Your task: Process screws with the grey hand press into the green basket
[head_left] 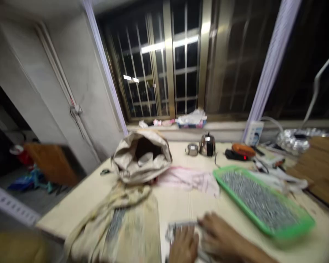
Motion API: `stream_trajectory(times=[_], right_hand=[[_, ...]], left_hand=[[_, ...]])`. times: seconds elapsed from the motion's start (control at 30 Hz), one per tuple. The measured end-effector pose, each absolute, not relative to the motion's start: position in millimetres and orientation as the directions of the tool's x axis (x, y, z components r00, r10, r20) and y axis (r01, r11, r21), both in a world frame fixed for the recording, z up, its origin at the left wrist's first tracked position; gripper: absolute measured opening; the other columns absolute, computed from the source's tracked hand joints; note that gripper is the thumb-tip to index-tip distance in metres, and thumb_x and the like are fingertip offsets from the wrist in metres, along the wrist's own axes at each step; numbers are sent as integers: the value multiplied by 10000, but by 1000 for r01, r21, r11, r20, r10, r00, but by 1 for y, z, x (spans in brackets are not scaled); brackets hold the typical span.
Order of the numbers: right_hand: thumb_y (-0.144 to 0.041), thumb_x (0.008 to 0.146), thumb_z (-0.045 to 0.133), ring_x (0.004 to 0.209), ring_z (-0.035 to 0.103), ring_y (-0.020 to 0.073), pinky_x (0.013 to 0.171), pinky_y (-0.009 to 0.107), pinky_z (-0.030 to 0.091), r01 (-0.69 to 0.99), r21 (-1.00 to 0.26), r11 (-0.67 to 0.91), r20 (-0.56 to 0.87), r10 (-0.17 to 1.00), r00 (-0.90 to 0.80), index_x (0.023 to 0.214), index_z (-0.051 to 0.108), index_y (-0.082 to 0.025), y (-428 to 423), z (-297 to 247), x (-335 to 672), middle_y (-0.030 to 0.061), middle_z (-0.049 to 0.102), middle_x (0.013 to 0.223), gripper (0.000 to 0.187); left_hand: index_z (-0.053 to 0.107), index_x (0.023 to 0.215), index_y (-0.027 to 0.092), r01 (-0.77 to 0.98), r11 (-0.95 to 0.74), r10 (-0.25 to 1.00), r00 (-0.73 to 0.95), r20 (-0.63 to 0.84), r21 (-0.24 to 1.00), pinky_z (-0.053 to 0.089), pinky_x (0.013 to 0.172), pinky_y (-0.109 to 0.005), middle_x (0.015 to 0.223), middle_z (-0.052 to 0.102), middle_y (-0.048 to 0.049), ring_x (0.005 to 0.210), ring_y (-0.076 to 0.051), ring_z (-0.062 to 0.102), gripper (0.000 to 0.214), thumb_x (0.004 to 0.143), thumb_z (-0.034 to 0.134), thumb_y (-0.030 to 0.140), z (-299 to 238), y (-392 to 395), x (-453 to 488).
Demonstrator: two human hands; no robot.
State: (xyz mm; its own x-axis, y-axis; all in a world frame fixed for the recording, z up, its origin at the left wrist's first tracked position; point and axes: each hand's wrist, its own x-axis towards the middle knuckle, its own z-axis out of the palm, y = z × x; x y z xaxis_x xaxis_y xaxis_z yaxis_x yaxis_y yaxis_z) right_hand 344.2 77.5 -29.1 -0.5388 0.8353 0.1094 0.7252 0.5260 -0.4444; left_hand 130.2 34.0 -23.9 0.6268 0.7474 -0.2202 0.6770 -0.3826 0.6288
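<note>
My left hand (183, 245) is at the bottom of the view, its blurred fingers close together and bent over a pale grey, shiny-edged item (171, 231). What this item is, I cannot make out. Just to the right, my right hand (218, 233) comes in from the lower right, fingers curled down at the same item's right side and smeared by motion. Left of my hands lies a stained beige cloth sack (142, 226) with small grey metal pieces (116, 221) on it. A green tray (244, 212) heaped with small grey metal pieces (260, 199) stands to the right.
An upright open-mouthed cloth bag (142, 160) stands behind the sack, with a pink sheet (189, 179) beside it. Farther back are a metal cup (192, 149), a metal pot (207, 145) and an orange item (243, 149). Brown cardboard (318, 164) sits at the right.
</note>
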Motion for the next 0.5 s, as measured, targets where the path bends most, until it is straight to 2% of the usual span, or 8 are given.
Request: stream_trajectory(times=[0.03, 0.1, 0.17, 0.27, 0.4, 0.5], right_hand=[[-292, 894, 615, 916, 568, 266, 827, 432, 469, 730, -405, 551, 75, 816, -574, 1096, 660, -195, 73, -28, 344, 108, 624, 1003, 228], [-240, 960, 525, 932, 532, 244, 826, 383, 421, 725, -345, 596, 107, 793, -600, 1077, 644, -151, 75, -26, 344, 118, 608, 1003, 189], [-229, 1007, 445, 879, 510, 217, 793, 347, 382, 724, -317, 613, 127, 784, -608, 923, 644, -117, 90, -26, 343, 105, 593, 914, 243], [-294, 1039, 394, 865, 494, 193, 769, 321, 329, 732, -275, 623, 183, 782, -596, 902, 650, -95, 114, -26, 342, 81, 581, 876, 352], [-274, 1019, 458, 886, 474, 197, 768, 327, 300, 746, -220, 629, 208, 777, -594, 983, 674, -102, 119, -15, 323, 72, 591, 907, 279], [-253, 993, 518, 871, 450, 192, 724, 313, 287, 596, -180, 782, 193, 622, -759, 1044, 681, -156, 103, -4, 289, 59, 574, 948, 197]], left_hand=[[463, 1404, 278, 679, -376, 780, 599, -180, 630, 344, 1130, -596, 1535, 387, -129, 1455, -314, 293, 425, 982, 447, 236, -31, 18, 131], [480, 1392, 201, 700, -554, 802, 593, 65, 451, 336, 1139, -591, 1492, 457, -149, 1445, -320, 321, 413, 984, 418, 188, -41, -7, 133], [483, 1378, 146, 686, -621, 774, 612, 161, 380, 346, 1137, -580, 1420, 534, -171, 1414, -317, 379, 400, 987, 433, 214, -45, -20, 137], [484, 1363, 133, 690, -624, 778, 590, 216, 367, 357, 1133, -567, 1364, 578, -184, 1386, -292, 428, 388, 997, 420, 245, -44, -20, 142], [478, 1362, 124, 692, -613, 787, 579, 215, 381, 343, 1144, -559, 1376, 564, -194, 1396, -293, 413, 404, 993, 442, 284, -41, -10, 147], [512, 1319, 101, 664, -626, 775, 588, 231, 410, 389, 1117, -524, 1343, 580, -197, 1367, -298, 443, 395, 993, 445, 315, -33, -16, 148]])
